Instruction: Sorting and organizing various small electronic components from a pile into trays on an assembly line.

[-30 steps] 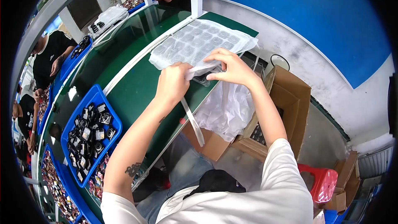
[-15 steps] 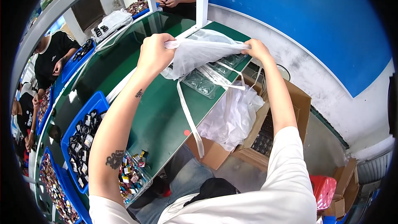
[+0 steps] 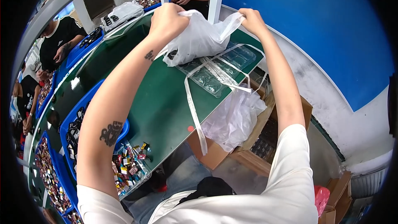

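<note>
A white translucent plastic bag hangs stretched between my two raised hands over the far right of the green table. My left hand is closed on the bag's upper left edge, and my right hand pinches its upper right corner. The bag's lower left sags onto the tabletop, with something dark showing through it. Just beneath and to the right lie clear plastic trays, crossed by white straps. One long strap end hangs over the table's near edge.
An open cardboard box below the table edge holds crumpled white plastic and dark trays. Blue bins of small parts line the left. A clear container of colourful pieces sits near me. Other people work beyond the table.
Both hands have risen and moved farther away, lifting the bag's top edge. The bag now hangs taller and fuller, and more of the clear trays shows beneath it.
</note>
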Action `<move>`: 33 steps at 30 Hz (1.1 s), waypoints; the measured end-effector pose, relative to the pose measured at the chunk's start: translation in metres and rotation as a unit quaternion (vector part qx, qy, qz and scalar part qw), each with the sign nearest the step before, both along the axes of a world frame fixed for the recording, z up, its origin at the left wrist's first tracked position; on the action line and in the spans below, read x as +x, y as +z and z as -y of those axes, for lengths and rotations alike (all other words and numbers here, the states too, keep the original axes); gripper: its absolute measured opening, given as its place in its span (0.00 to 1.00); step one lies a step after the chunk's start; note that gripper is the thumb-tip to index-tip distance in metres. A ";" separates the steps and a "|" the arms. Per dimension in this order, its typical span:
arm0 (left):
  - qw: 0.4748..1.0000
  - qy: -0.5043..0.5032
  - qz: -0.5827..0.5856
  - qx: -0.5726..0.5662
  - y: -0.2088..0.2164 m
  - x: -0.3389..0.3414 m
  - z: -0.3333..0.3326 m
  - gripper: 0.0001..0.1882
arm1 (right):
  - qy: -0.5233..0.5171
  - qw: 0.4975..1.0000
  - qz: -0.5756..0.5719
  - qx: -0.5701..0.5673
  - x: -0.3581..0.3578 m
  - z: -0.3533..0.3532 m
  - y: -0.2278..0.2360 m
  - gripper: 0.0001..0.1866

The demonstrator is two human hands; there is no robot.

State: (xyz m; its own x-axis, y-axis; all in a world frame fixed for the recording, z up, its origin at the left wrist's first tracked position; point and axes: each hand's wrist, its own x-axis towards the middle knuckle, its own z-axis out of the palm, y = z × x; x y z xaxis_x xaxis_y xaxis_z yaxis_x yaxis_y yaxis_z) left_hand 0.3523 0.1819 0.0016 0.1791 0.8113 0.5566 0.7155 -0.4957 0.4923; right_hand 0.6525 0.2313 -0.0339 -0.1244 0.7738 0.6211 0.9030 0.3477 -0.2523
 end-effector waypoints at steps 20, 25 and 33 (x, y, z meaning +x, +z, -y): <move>0.968 0.057 0.238 -0.061 0.132 -0.145 0.029 0.07 | 0.308 0.873 -0.377 0.030 -0.152 -0.013 0.131 0.09; 0.992 0.084 0.080 0.051 0.113 -0.290 0.069 0.14 | 0.368 0.838 -0.402 0.017 -0.241 0.044 0.161 0.05; 0.951 0.090 0.135 -0.263 0.068 -0.337 0.192 0.47 | 0.464 0.852 -0.244 -0.003 -0.409 0.105 0.137 0.11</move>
State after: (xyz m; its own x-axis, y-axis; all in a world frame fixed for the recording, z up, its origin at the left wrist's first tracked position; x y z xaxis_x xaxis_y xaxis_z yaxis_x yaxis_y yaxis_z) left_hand 0.0152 -0.0103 0.0694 -0.0805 0.9942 0.0718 0.5773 -0.0122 0.8164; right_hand 0.2431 0.1267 0.1028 -0.4112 0.4869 0.7706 0.0276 0.8516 -0.5234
